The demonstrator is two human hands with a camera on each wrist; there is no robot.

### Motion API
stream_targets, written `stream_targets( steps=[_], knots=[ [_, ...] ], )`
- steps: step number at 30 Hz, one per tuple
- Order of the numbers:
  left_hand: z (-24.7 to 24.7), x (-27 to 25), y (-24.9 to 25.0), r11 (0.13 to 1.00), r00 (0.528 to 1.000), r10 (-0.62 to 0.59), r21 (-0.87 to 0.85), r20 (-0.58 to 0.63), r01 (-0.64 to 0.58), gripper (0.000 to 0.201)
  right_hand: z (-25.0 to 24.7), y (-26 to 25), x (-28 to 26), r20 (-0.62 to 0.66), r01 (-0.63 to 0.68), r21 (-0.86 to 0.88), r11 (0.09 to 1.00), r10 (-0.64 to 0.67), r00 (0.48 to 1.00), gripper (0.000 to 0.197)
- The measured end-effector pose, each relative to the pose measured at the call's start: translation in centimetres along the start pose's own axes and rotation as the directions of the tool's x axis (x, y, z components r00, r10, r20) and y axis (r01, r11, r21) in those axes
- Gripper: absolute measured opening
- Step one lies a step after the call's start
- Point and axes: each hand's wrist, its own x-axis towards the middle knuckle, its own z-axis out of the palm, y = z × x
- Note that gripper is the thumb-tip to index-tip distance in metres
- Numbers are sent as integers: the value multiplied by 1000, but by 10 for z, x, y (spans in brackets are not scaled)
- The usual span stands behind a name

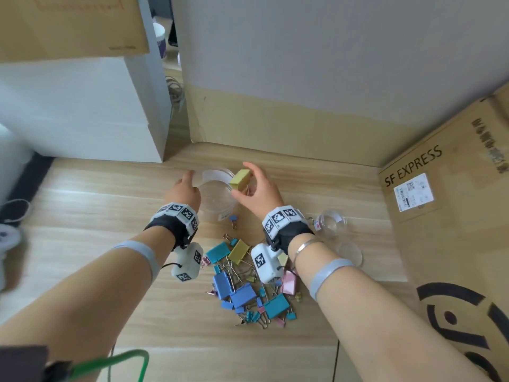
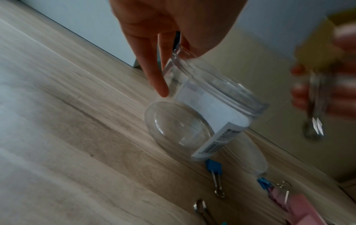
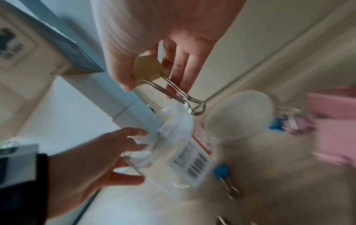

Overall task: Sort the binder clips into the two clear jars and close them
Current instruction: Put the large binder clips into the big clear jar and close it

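Note:
My left hand holds the large clear jar at its side, fingers along the wall; the labelled jar leans with its mouth toward the right hand. My right hand pinches a large yellow binder clip just over the jar's mouth, silver handles hanging down toward the jar. A pile of blue, teal, yellow and pink binder clips lies on the wooden table below my wrists. A small clear jar stands open at the right, its lid flat beside it.
One small blue clip lies alone by the large jar's base, and a pink clip lies close by. A cardboard box walls off the right, another box the back, and a white box the back left.

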Motion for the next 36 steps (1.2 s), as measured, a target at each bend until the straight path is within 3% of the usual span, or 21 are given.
stream_targets(
  steps=[4,8,13,18,20,22,26,28,30,33,35,36],
  knots=[
    [0,-3,3,998,999,50,-50,23,-48,45,21,-31,27,122,104,-189,976,-82,989,65],
    [-2,-2,-1,996,997,77,-50,19,-76,42,51,-24,40,308,146,-456,878,2,951,59],
    [-1,-1,-7,993,994,104,-64,13,-103,40,71,-15,44,324,180,-427,886,-36,945,37],
    [3,-3,-9,990,991,133,-49,8,-132,39,70,-13,51,413,250,-526,813,-12,911,9],
    [5,-4,-8,990,991,133,-42,4,-133,39,71,-11,50,439,255,-540,802,10,898,14],
    [7,-4,-8,990,991,136,-38,-1,-136,38,65,-12,45,376,253,-540,803,-38,926,17],
    [9,-4,-9,990,990,140,-31,-1,-140,38,33,1,34,77,191,-516,835,-176,981,18],
    [11,-5,-7,991,991,132,-20,-7,-132,38,15,22,27,-66,53,-511,858,-100,993,11],
    [12,-6,-6,993,993,120,-13,-16,-120,38,1,47,19,-94,-151,-540,828,120,988,16],
    [14,-8,-4,994,994,107,-3,-25,-107,37,-8,80,4,3,-382,-572,726,467,884,44],
    [17,-8,-5,995,994,102,2,-36,-102,37,-5,95,-1,35,-439,-563,700,550,834,49],
    [18,-9,-5,995,994,103,1,-41,-103,38,-3,100,-2,34,-441,-559,702,550,834,46]
  ],
)
